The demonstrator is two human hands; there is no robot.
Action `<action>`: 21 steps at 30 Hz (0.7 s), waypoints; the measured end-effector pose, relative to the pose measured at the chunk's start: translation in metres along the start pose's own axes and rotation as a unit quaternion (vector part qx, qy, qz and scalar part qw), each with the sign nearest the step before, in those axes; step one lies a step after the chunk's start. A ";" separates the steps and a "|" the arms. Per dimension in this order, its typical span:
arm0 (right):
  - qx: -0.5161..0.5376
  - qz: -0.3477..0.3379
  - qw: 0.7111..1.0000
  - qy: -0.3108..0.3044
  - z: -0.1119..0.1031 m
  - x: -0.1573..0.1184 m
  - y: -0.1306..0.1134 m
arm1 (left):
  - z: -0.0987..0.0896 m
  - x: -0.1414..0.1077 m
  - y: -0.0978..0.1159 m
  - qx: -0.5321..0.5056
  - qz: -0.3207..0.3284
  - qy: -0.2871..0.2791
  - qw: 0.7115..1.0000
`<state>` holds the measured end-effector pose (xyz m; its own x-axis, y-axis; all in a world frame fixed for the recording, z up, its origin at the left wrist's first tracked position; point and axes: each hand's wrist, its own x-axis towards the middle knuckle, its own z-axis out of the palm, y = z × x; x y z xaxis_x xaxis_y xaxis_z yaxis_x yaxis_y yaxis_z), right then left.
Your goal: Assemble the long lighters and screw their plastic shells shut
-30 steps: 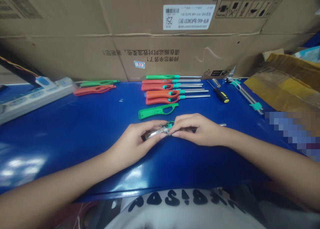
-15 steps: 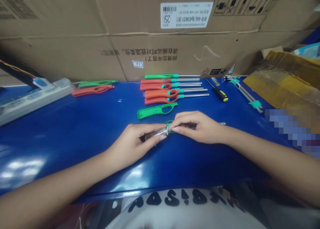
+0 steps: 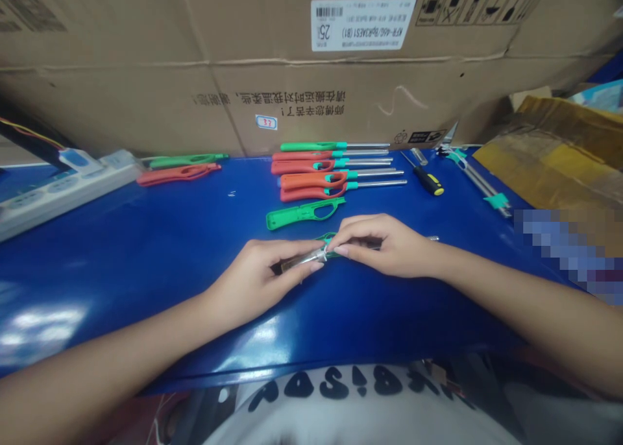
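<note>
My left hand [image 3: 253, 273] is closed around a clear lighter fuel tank [image 3: 302, 261], thumb on the near side and fingers on the far side. At the tank's right end is a small white fitting [image 3: 325, 252]. The fingertips of my right hand [image 3: 389, 245] are pinched at that fitting, and the hand hides much of what lies beneath. Part of a green lighter handle [image 3: 327, 237] shows between the two hands. A metal tube tip [image 3: 433, 239] sticks out beyond my right hand. Behind them a green handle half [image 3: 304, 215] lies on the table.
Several stick lighters [image 3: 314, 181] lie in a row at the back, before a large cardboard box [image 3: 272, 43]. A screwdriver [image 3: 431, 180] and metal rods [image 3: 481, 182] are to their right. Handle shells [image 3: 180, 174] and a power strip [image 3: 73, 185] lie left on the blue table [image 3: 146, 250].
Both hands keep the same grip in the same place. The view has shifted very slightly.
</note>
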<state>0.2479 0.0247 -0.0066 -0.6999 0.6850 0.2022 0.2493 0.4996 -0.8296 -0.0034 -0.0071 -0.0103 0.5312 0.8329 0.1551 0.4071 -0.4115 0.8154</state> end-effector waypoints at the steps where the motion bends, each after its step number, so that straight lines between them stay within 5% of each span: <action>1: -0.002 0.000 1.000 0.001 0.000 0.000 0.000 | 0.000 0.000 0.000 0.003 0.003 0.000 1.000; 21: -0.015 0.041 0.998 0.041 0.013 -0.002 -0.003 | 0.011 0.001 0.006 0.012 0.036 0.044 0.998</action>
<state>0.2400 0.0147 -0.0110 -0.6185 0.7656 0.1769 0.3246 0.4539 -0.8298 0.0077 -0.0126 -0.0118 0.4935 0.8292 0.2626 0.3876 -0.4799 0.7871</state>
